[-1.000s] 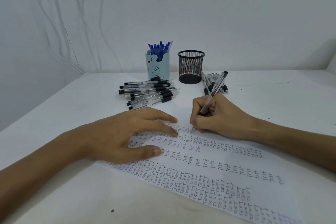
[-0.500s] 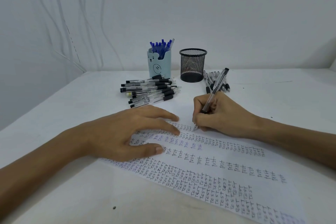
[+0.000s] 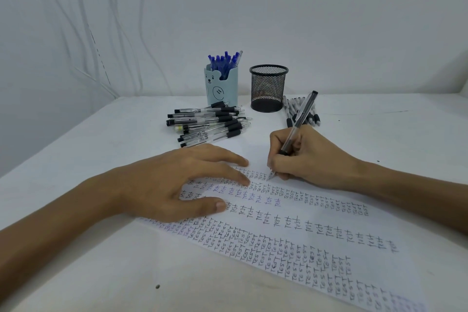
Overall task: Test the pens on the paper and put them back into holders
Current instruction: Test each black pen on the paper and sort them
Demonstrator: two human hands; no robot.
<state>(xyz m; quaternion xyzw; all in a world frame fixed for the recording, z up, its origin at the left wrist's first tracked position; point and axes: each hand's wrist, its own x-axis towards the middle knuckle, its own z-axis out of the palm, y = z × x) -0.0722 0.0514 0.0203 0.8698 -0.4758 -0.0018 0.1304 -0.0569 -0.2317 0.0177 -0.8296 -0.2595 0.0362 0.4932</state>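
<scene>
Pinching a clear black-capped pen between closed fingers, the right hand sets its tip on the paper, seemingly touching. The left hand lies open, fingers spread flat, pressing the sheet's left end. Toward the tabletop's far edge stand a blue holder and a mesh holder, loose pens before them.

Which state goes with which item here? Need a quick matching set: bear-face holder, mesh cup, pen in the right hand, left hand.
Things:
1. pale blue bear-face pen holder
2. black wire-mesh cup
3. clear black-capped pen in the right hand
4. left hand

States:
A. tip on the white paper sheet
B. spread flat on the sheet
C. holds blue-capped pens
D. no pens seen inside

Pairs: 1-C, 2-D, 3-A, 4-B
</scene>
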